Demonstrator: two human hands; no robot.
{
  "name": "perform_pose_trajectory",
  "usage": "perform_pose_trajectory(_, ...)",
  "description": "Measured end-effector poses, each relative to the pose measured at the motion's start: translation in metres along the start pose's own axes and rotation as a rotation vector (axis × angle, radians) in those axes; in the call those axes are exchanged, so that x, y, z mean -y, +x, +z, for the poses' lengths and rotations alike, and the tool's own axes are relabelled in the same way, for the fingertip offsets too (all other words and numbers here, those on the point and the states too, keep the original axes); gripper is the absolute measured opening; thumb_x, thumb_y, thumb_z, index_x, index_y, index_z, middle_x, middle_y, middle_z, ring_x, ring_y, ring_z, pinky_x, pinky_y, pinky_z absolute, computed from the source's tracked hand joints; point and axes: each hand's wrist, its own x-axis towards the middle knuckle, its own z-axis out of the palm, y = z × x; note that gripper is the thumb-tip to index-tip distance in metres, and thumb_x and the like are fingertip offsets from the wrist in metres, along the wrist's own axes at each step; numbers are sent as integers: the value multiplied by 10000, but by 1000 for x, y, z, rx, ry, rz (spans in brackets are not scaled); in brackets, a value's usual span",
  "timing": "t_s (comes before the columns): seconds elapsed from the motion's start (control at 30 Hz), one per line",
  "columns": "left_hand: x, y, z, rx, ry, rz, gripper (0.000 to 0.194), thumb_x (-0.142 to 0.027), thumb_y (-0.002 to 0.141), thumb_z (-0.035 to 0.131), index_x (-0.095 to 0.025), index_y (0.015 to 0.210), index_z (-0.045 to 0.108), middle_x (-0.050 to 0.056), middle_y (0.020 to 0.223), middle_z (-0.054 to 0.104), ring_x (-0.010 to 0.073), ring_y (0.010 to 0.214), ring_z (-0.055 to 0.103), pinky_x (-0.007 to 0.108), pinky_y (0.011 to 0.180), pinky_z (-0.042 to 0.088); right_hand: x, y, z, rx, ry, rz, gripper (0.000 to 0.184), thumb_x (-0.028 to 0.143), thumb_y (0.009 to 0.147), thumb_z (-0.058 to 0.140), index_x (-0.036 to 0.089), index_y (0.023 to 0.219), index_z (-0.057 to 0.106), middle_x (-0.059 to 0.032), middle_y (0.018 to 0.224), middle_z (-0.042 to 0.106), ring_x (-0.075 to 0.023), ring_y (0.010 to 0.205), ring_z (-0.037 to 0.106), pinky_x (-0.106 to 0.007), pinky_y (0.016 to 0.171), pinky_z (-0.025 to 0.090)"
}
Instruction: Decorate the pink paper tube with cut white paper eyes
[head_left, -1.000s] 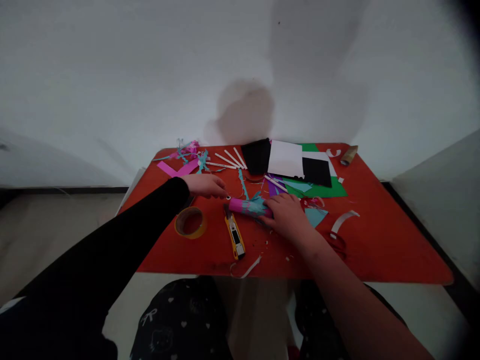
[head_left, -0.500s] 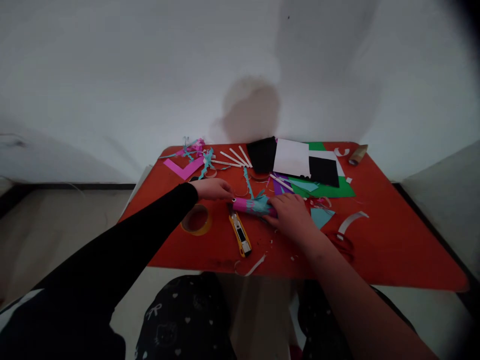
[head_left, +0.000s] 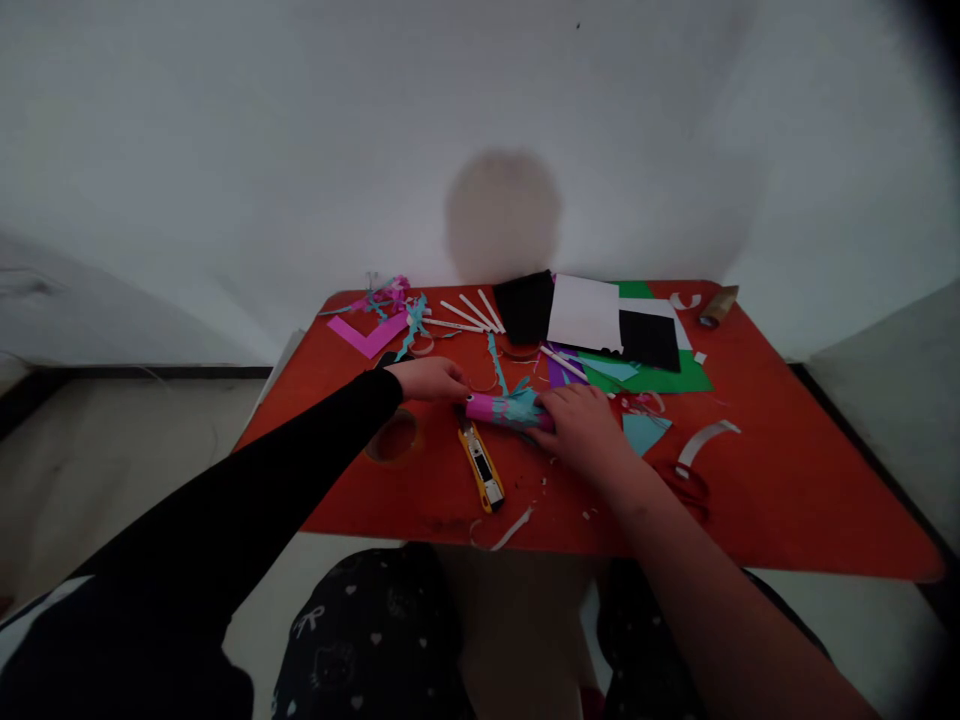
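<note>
A pink paper tube (head_left: 482, 407) lies across the middle of the table, with turquoise fringed paper around it and a small round eye at its left end. My right hand (head_left: 581, 420) is closed around its right end, hiding that part. At the tube's left end, my left hand (head_left: 431, 380) has its fingers drawn together, the tips by the eye; whatever they pinch is hidden. Just below the tube lies a yellow utility knife (head_left: 482, 468). Left of the knife, partly behind my left sleeve, is a roll of tape (head_left: 394, 437).
White sticks (head_left: 471, 312), black sheets (head_left: 649, 340), a white sheet (head_left: 583, 312) and green paper (head_left: 675, 378) lie along the back. Pink and turquoise scraps (head_left: 390, 293) are heaped back left. Scissors (head_left: 686, 488) lie right of my forearm, a cardboard tube (head_left: 718, 306) at the back right corner.
Both hands stay at the tube with almost no movement. My left hand has shifted very slightly to the right, and the view has moved a little.
</note>
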Motion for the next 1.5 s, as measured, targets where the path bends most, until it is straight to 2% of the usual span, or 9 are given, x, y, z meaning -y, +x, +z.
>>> perform_pose_trajectory(0.13, -6, -1, 1, -59, 105, 13, 304, -454, 738, 612, -189, 809, 743, 15, 785, 682, 169, 739, 547, 267, 657, 379, 1, 0, -1, -4, 1, 1, 323, 431, 896, 711, 187, 1104, 678, -127, 1176, 734, -324, 1111, 603, -432, 938, 362)
perform_pose_trajectory(0.23, -8, -3, 3, -59, 122, 3, 274, -429, 751, 606, -189, 806, 727, 14, 798, 698, 178, 765, 582, 265, 667, 396, 1, 0, -1, 2, 0, -5, 331, 432, 896, 714, 179, 1107, 678, -130, 1188, 731, -324, 1112, 604, -434, 936, 362)
perform_pose_trajectory(0.43, -3, -5, 12, -205, -23, -54, 345, -406, 716, 687, -175, 971, 656, 53, 955, 737, 179, 802, 628, 252, 647, 442, 1, 0, 0, 4, -2, 1, 336, 434, 893, 717, 184, 1115, 678, -114, 1174, 734, -324, 1105, 602, -428, 922, 361)
perform_pose_trajectory(0.6, -1, -9, 19, -154, -253, -84, 439, -457, 722, 721, -201, 1064, 616, 43, 942, 722, 147, 722, 597, 225, 528, 394, 3, 1, -2, -1, 15, 17, 336, 435, 891, 725, 184, 1108, 679, -118, 1179, 733, -319, 1111, 608, -425, 920, 369)
perform_pose_trajectory(0.83, 3, -7, 23, -144, -387, -108, 406, -426, 725, 725, -204, 1043, 604, 26, 876, 707, 101, 571, 510, 232, 482, 336, 0, 1, -1, 7, 46, 24, 325, 442, 905, 706, 191, 1109, 676, -117, 1147, 743, -314, 1107, 620, -419, 909, 383)
perform_pose_trajectory(1.03, 2, -7, 20, -163, -350, -108, 361, -400, 720, 714, -203, 1007, 617, 26, 854, 686, 119, 621, 547, 228, 503, 375, 1, 1, -3, 14, 63, 29, 309, 427, 906, 709, 193, 1106, 677, -105, 1155, 744, -315, 1119, 617, -422, 920, 382)
perform_pose_trajectory(1.2, -5, -8, 18, -185, -239, -123, 399, -375, 713, 684, -196, 1064, 618, 49, 956, 723, 156, 752, 625, 218, 539, 423, 0, 1, -1, 19, 58, 22, 310, 435, 914, 695, 191, 1106, 674, -121, 1164, 738, -320, 1120, 613, -422, 924, 381)
perform_pose_trajectory(1.37, -8, -6, 19, -253, -109, -96, 398, -352, 700, 679, -180, 1055, 624, 70, 1026, 750, 203, 869, 686, 243, 664, 496, 0, 2, 0, 20, 45, 24, 318, 440, 903, 707, 195, 1102, 671, -121, 1180, 735, -321, 1123, 609, -420, 916, 385)
perform_pose_trajectory(1.5, -5, -3, 25, -313, -51, -50, 367, -316, 710, 677, -176, 1043, 607, 75, 1023, 739, 212, 908, 685, 260, 743, 505, 1, 2, 0, 15, 43, 23, 318, 439, 895, 719, 197, 1095, 674, -120, 1191, 733, -320, 1122, 610, -418, 917, 387)
